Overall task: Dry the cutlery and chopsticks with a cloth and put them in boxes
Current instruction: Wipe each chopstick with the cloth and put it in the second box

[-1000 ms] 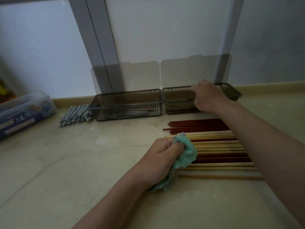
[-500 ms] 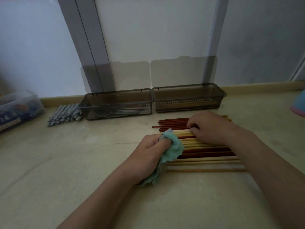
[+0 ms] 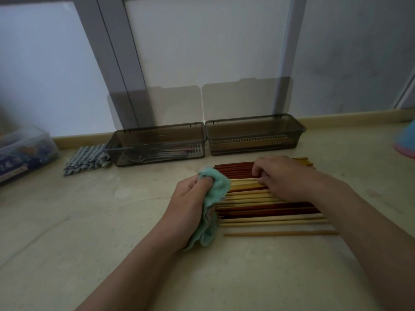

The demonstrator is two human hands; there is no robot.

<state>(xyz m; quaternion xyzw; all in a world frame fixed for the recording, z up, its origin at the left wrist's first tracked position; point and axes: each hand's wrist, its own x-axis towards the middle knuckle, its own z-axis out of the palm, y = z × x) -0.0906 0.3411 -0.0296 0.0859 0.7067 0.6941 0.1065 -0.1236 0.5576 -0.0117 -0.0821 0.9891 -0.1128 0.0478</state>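
Note:
Several chopsticks, pale wood and dark red, lie side by side on the beige floor. My left hand grips a crumpled green cloth at their left ends. My right hand rests on the row with fingers curled around a pale chopstick near its far part. Two smoky open-lidded boxes stand against the wall: the left box holds forks and other cutlery, the right box holds chopsticks.
A checked cloth lies left of the boxes. A clear plastic container sits at the far left. A pink and blue object shows at the right edge. Grey door frames rise behind the boxes.
My right hand came back from the right box to the row of chopsticks and curled its fingers on a pale one. My left hand kept holding the green cloth.

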